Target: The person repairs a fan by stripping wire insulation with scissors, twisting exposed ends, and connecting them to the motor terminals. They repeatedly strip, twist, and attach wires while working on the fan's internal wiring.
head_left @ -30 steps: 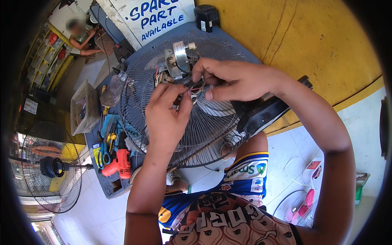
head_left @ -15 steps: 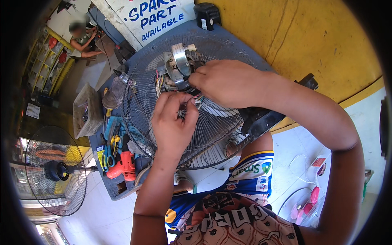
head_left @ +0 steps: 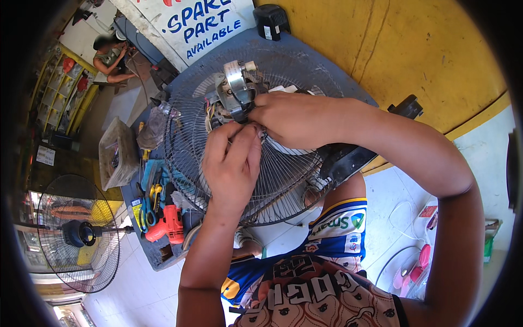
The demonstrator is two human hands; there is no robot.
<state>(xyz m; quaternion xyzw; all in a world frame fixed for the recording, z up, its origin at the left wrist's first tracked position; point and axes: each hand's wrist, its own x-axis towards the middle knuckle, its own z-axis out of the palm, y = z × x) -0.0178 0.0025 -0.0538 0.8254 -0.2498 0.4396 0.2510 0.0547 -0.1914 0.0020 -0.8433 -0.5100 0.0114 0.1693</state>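
An electric fan motor with a silvery metal housing sits on a round wire fan grille lying on the table. Coloured wires come out at the motor's left side. Just below the motor, my left hand pinches thin wires between thumb and fingers, and their ends are mostly hidden. Against it from the right comes my right hand, its fingers curled and closed beside the motor. What its fingertips hold is covered. Under my right wrist lies a black fan stand part.
On the blue-grey table stand a black plastic cover and, at the left, a red power tool, scissors and a clear plastic bin. A standing fan is left. Another person sits far left.
My hands have drawn closer together below the motor, and my left fingers have closed up so the wires show less. My right hand has dropped slightly. The view has shifted a little.
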